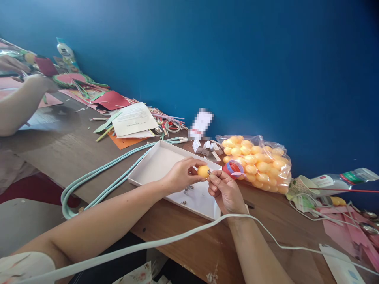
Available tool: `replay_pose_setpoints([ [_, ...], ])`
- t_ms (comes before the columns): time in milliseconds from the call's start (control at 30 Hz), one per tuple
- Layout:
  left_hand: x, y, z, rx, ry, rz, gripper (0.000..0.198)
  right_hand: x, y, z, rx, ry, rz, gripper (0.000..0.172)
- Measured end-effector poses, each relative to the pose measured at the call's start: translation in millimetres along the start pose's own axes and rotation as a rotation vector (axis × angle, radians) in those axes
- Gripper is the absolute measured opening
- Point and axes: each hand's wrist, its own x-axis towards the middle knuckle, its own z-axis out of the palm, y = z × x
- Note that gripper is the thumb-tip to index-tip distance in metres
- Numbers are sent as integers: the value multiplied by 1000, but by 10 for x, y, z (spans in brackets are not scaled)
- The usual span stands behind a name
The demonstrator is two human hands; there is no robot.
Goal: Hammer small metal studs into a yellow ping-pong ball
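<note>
My left hand (181,173) pinches a small orange ball (203,171) between thumb and fingers, over a shallow white tray (154,163). My right hand (225,192) is closed just right of the ball, its fingertips pressing a small metal piece against the ball's side. A few small metal bits (188,190) lie in the tray below the hands. A roll of red and blue tape (233,168) sits just behind my right hand.
A clear bag of orange balls (257,163) lies to the right by the blue wall. Pale green cords (97,173) loop across the wooden table (65,146). Coloured paper, straws and a printed sheet (134,118) clutter the back. Another person's arm (17,102) rests at far left.
</note>
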Motion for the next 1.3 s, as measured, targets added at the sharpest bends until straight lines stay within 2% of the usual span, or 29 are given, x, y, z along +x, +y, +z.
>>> replay_pose_setpoints([
  [1300,-3,32,0,49,-9,3,41,-2,-16,-27,-55,-7,-22,20],
])
